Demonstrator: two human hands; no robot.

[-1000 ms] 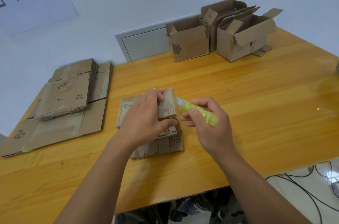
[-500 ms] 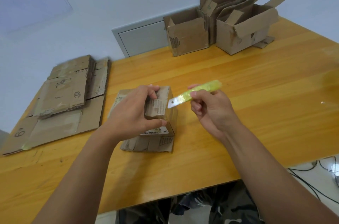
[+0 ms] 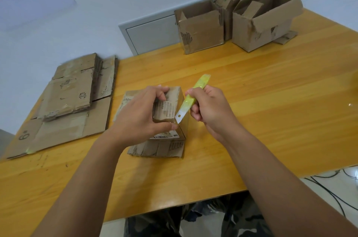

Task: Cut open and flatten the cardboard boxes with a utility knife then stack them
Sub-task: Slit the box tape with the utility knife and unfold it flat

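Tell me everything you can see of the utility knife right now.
The utility knife has a slim yellow-green body that looks like plastic, with a short silver blade extended, a small hole near its tip. The right hand grips the handle, fingers curled round its middle, the butt end sticking up past the knuckles. It tilts down and left, blade tip at the upper right edge of the small cardboard box, close to the thumb of the left hand that holds that box. Whether the blade is cutting cannot be told.

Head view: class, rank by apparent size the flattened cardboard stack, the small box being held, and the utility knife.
1. Flattened cardboard stack, largest.
2. Small box, closer to the camera, yet plainly smaller.
3. Utility knife, smallest, partly hidden by the right hand.
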